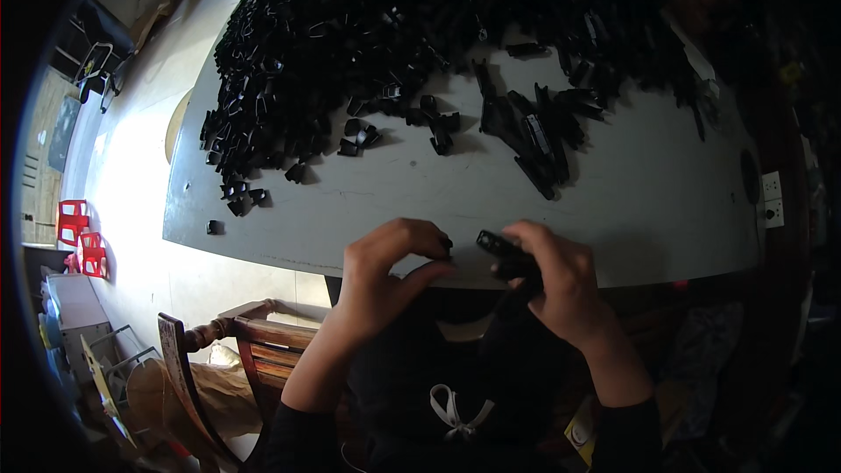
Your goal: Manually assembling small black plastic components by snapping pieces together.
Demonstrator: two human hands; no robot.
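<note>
Over the near edge of the table, my left hand [384,270] pinches a small black piece [447,247] between thumb and fingers; most of it is covered. To its right, my right hand [565,280] is closed around long black plastic parts [499,245], one with its squared end pointing toward the left hand. A gap separates the two hands' pieces. Beyond them lies a loose group of long black parts [539,136]. Small black clip-like pieces [357,137] lie farther left, beside a large heap [289,61] of similar ones.
The pale grey table [368,201] has a curved-looking near edge in front of my body. A wooden chair [263,333] stands at the lower left. Red stools [91,254] are on the floor at far left. A wall socket [772,200] is at the right.
</note>
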